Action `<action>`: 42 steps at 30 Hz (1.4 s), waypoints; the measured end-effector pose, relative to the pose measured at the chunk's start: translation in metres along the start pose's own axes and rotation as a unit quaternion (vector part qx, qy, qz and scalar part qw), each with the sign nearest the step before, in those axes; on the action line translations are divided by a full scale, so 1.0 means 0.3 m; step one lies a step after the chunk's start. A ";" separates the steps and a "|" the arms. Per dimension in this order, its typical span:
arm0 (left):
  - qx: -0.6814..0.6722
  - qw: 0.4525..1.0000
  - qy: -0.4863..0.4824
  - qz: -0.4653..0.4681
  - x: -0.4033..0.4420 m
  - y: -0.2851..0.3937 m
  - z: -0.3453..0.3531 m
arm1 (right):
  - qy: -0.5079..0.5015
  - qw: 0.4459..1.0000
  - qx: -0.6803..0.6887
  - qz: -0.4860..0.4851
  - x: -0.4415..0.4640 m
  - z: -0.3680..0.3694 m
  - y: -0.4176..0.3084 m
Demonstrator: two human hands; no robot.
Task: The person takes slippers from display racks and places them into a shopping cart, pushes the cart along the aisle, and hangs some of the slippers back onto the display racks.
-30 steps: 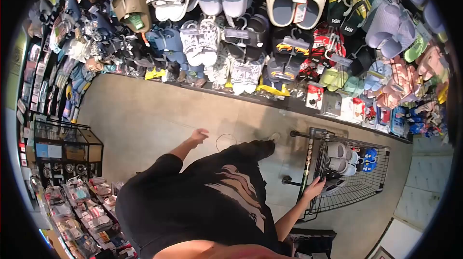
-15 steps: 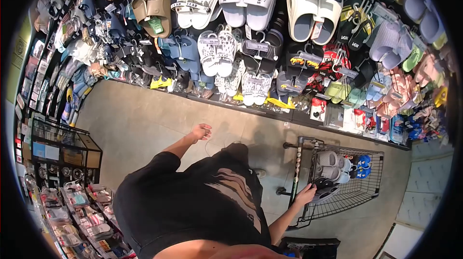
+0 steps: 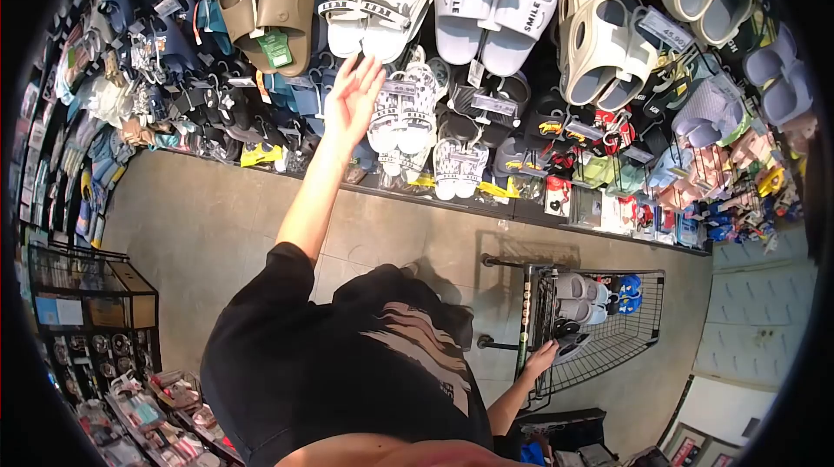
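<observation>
Slides (image 3: 395,11) in white with a grey print and lettered straps are hung in the upper part of the shoe display (image 3: 521,210), between tan slides (image 3: 287,6) with a green tag (image 3: 276,48) and pale grey SMILE slides (image 3: 460,2). At their toe ends the left hand (image 3: 352,102) is raised with its fingers outstretched and nothing clasped; whether the toes are brushed by the fingertips cannot be told from this angle. A reach toward that pair is judged to be the step in hand, although a second printed pair (image 3: 404,111) is hung just beside the hand and could be meant instead. On the other side, the right hand (image 3: 540,360) is placed at the rear of the wire shopping cart (image 3: 630,338), near the handle bar (image 3: 526,311) and just beside dark footwear (image 3: 569,341); whether the cart's edge or that footwear is gripped cannot be made out. Farther in, grey clogs (image 3: 572,298), a pale pair (image 3: 598,302) and blue clogs (image 3: 630,293) are carried. For a hold on the hung pair, the left fingers would need to be brought around the soles or straps and closed; care would be called for, since a straight tug could be resisted from above and neighbouring pairs could be knocked.
</observation>
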State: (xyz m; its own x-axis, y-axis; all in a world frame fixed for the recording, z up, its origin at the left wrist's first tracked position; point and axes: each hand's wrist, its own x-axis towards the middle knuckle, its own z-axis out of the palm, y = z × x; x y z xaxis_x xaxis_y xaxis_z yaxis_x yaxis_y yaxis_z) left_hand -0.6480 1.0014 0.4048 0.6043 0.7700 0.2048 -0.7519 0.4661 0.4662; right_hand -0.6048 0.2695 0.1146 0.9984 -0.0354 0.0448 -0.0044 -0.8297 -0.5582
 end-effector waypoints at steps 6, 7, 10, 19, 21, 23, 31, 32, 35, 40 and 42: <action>-0.206 0.976 -0.043 -0.059 0.154 0.065 0.021 | 0.008 1.000 0.003 -0.004 -0.083 0.041 -0.106; -0.234 0.968 -0.065 -0.068 0.169 0.072 0.028 | 0.001 1.000 0.007 -0.001 -0.093 0.051 -0.093; -0.257 0.963 -0.055 -0.067 0.277 0.081 0.045 | 0.012 1.000 0.001 -0.006 -0.123 0.075 -0.129; -0.272 0.951 -0.033 -0.143 0.496 0.077 0.083 | 0.007 0.998 -0.048 0.039 -0.183 0.121 -0.176; -0.305 0.936 -0.066 -0.165 0.482 0.084 0.080 | 0.015 0.999 -0.036 0.020 -0.200 0.129 -0.177; -0.283 0.942 -0.078 -0.162 0.448 0.103 0.093 | 0.016 0.999 -0.030 0.028 -0.210 0.131 -0.193; -0.264 0.947 0.003 -0.180 0.261 0.212 0.195 | 0.018 0.999 -0.038 0.015 -0.219 0.134 -0.204; -0.255 0.947 -0.044 -0.189 0.250 0.216 0.179 | 0.017 0.999 -0.037 0.019 -0.217 0.132 -0.207; -0.246 0.943 -0.096 -0.200 0.204 0.240 0.196 | 0.020 0.999 -0.035 0.018 -0.214 0.139 -0.188; -0.218 0.963 -0.015 -0.160 0.146 0.280 0.286 | 0.006 0.999 -0.025 0.035 -0.208 0.141 -0.175; -0.224 0.961 0.030 -0.161 0.126 0.275 0.298 | 0.006 0.999 -0.026 0.036 -0.201 0.144 -0.173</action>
State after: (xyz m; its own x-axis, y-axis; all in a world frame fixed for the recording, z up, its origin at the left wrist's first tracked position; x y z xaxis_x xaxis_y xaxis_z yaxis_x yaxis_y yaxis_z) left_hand -0.6635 1.0301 0.5278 0.8178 0.5729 0.0553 -0.5755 0.8141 0.0775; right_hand -0.6624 0.3388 0.1051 0.9947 -0.1017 0.0163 -0.0787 -0.8523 -0.5171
